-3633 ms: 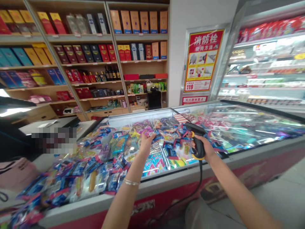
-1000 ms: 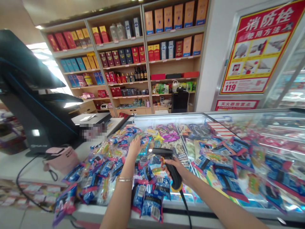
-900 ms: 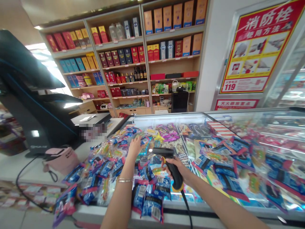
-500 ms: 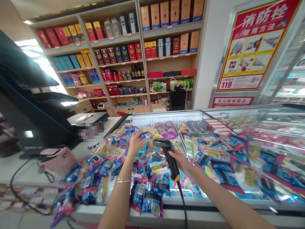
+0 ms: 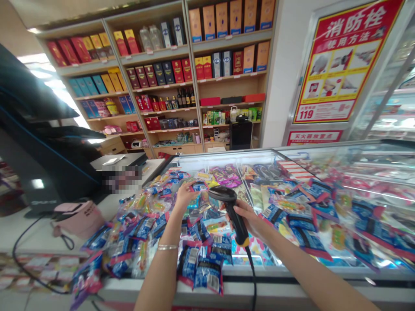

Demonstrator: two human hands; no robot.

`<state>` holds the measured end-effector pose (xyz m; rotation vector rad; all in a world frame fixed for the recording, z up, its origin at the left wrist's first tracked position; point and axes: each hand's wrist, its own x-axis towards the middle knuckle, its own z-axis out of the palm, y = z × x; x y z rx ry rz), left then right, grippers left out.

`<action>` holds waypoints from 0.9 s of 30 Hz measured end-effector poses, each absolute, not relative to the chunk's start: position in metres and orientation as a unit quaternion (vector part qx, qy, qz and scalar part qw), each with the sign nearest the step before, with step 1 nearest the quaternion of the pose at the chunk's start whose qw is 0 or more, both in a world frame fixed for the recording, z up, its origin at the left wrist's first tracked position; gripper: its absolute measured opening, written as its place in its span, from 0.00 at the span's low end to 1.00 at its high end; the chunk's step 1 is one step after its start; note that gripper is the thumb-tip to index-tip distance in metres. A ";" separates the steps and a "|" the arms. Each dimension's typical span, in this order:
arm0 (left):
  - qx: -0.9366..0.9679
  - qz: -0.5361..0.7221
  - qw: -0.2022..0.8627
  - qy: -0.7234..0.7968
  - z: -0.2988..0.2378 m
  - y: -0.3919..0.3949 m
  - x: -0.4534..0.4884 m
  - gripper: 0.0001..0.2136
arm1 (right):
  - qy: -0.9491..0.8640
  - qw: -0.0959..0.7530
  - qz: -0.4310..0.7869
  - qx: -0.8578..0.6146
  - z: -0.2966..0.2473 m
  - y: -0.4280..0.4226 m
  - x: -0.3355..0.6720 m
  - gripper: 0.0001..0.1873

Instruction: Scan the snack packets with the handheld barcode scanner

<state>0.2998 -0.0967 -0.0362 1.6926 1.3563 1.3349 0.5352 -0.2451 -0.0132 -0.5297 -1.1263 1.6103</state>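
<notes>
My right hand is wrapped round the handle of a black barcode scanner with a yellow-tipped base; its cable hangs over the front edge. The scanner head points left, towards my left hand. That hand has its fingers closed on a small blue snack packet, just above the pile. Part of the grip is hidden behind the packet. More blue and pink snack packets lie near the front edge, with their barcode labels showing. Others spread across the glass freezer top on both sides.
A glass-topped freezer stretches to the right under the packets. On the left counter stand a pink pouch and a dark checkout screen. Shelves of boxed bottles line the back; a red poster hangs at right.
The scanner and my right hand have shifted slightly right. My left hand stays nearly in place with the packet, which has turned a little. The view has moved very slightly.
</notes>
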 end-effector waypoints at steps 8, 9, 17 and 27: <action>0.606 0.504 0.353 0.503 -0.032 -0.100 0.305 0.26 | -0.471 0.526 0.674 -0.218 -0.010 -0.246 0.535 0.18; 0.607 0.506 0.357 0.499 -0.031 -0.100 0.306 0.26 | -0.471 0.526 0.674 -0.218 -0.010 -0.246 0.535 0.18; 0.607 0.501 0.374 0.491 -0.029 -0.104 0.306 0.27 | -0.469 0.525 0.676 -0.217 -0.014 -0.243 0.535 0.19; 0.583 0.523 0.395 0.481 -0.029 -0.105 0.307 0.29 | -0.472 0.520 0.678 -0.216 -0.012 -0.245 0.536 0.18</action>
